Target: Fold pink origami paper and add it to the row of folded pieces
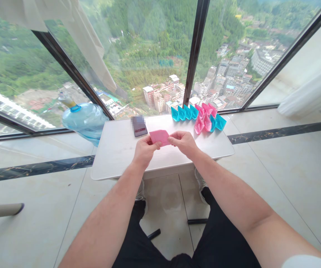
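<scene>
Fingers [155, 144] pinching pink paper [160, 136], lengthwise left-right

We face floor-to-ceiling windows [149, 56] set in dark frames [195, 52], and through the glass we look down in daylight on wooded hills and a town's blocks far below. A white curtain [84, 41] hangs at the upper left, and another [311, 93] gathers at the right, down to the glossy pale tiled floor [288, 167], which a dark marble strip [283, 132] crosses. A small white table [115, 156] stands just inside the glass, with a blue water jug [84, 121] tilted beside its left end.
</scene>
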Tool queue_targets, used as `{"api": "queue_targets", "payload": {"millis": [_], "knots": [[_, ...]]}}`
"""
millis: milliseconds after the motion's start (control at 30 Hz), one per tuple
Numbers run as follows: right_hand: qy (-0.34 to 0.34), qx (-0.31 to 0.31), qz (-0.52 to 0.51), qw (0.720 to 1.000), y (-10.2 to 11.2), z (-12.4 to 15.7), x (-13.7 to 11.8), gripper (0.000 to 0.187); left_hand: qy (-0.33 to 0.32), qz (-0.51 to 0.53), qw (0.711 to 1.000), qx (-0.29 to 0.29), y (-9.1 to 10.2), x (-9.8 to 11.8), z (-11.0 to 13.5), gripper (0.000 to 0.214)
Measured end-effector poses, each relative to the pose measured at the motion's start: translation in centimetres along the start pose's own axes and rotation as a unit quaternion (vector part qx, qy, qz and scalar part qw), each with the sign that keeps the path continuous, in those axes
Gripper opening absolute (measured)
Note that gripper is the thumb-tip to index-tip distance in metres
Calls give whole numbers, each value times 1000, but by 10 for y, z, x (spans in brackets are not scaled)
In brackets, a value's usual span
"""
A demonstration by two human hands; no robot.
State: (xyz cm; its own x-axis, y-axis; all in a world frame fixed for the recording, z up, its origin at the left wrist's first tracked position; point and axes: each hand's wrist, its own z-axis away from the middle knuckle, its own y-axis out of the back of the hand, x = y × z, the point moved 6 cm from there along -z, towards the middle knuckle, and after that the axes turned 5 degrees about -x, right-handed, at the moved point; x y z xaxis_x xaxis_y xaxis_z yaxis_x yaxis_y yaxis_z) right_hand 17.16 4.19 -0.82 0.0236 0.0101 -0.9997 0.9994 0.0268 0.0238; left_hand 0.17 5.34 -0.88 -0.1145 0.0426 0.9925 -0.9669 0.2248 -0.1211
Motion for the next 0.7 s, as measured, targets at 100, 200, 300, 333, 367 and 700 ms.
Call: {"api": "queue_targets", "payload": {"millis": [100,200,300,333,367,700], "knots": [[16,21,29,999,2,1,-2,25,-4,-2,1000,18,0,1,0,40],[31,15,30,999,0,1,-2,26,-4,-3,1000,13,-3,1,1,41],[36,23,25,999,-1,2,-2,28,-4,3,1000,5,-5,0,1,39],[39,34,23,998,0,2,-3,28,-5,9,1000,3,-6,-1,1,39],[42,44,21,998,1,2,-3,27,-7,16,1000,0,-6,-1,1,39],[53,57,32,996,-2,6,-6,30,-12,59,998,-5,-9,-4,0,41]]}}
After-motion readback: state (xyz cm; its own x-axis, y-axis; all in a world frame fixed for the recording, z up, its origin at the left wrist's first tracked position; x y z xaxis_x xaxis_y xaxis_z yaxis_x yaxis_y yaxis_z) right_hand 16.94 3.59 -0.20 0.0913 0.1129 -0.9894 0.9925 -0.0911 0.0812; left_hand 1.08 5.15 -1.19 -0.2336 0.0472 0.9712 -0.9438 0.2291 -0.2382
